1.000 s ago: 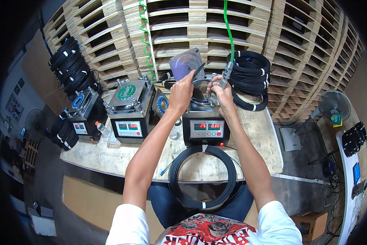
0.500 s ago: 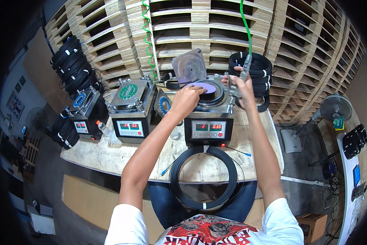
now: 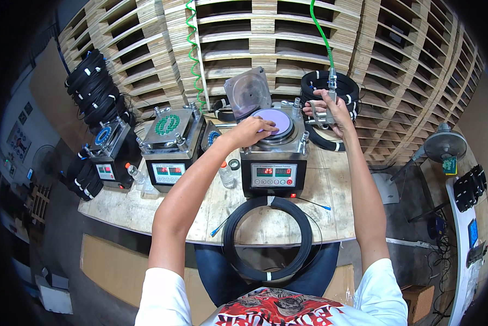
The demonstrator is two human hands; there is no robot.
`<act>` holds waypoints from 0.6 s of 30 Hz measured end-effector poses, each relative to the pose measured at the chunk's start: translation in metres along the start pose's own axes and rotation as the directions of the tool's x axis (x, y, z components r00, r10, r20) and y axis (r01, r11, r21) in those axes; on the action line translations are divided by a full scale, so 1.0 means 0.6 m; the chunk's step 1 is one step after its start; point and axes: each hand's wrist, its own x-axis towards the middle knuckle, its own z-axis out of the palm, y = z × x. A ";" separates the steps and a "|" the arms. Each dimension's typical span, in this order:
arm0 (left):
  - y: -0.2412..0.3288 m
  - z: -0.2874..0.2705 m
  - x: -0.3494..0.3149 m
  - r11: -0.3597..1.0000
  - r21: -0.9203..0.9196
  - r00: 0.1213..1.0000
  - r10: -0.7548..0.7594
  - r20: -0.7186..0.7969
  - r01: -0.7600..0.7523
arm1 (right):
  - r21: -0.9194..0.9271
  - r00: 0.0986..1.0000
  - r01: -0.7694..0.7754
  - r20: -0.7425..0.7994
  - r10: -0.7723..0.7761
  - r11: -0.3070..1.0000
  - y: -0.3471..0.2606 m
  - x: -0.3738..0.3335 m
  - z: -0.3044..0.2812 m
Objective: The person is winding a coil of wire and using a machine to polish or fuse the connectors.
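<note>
A round lilac disc [image 3: 276,120] lies on the dark round platen [image 3: 281,140] of the right-hand benchtop polishing machine [image 3: 304,145]. My left hand [image 3: 254,132] rests on the disc's near left part, fingers stretched over its top. To the right of the platen, my right hand [image 3: 335,115] is wrapped round a metal air blow gun [image 3: 332,93], which hangs from a green hose [image 3: 325,41]. The machine's square metal lid plate [image 3: 248,89] leans up behind the platen.
A coil of black cable [image 3: 230,239] with blue-tipped ends hangs over the bench's front edge. Two similar machines [image 3: 168,133] stand left, beside clear bottles [image 3: 226,176]. Black cable coils [image 3: 94,87] are stacked at both sides. Pallets [image 3: 233,46] rise behind; a fan [image 3: 445,145] stands right.
The lilac disc, tilted before, now lies flatter on the platen under my left hand. My right hand has shifted slightly right and down with the air blow gun. The machine's display has changed.
</note>
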 end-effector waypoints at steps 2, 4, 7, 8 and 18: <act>0.002 -0.003 0.009 1.000 0.002 1.000 0.000 -0.025 0.000 | 0.063 0.999 -0.030 -0.016 0.031 0.998 -0.002 0.002 0.000; 0.023 -0.021 0.024 0.993 0.038 0.992 -0.117 0.038 0.116 | 0.061 0.999 -0.026 -0.026 0.028 0.998 -0.007 -0.002 0.002; 0.013 -0.036 0.035 0.955 -0.029 0.956 -0.293 0.022 0.294 | 0.096 0.994 -0.089 0.077 0.081 0.991 -0.008 0.005 0.025; 0.004 -0.040 0.033 0.927 -0.152 0.935 -0.352 -0.039 0.343 | 0.100 0.986 -0.117 0.131 0.103 0.988 -0.005 0.007 0.039; 0.096 -0.155 0.038 0.319 -0.944 0.942 -0.334 -0.031 0.082 | -0.419 0.861 -0.089 0.424 0.281 0.904 -0.030 -0.030 0.159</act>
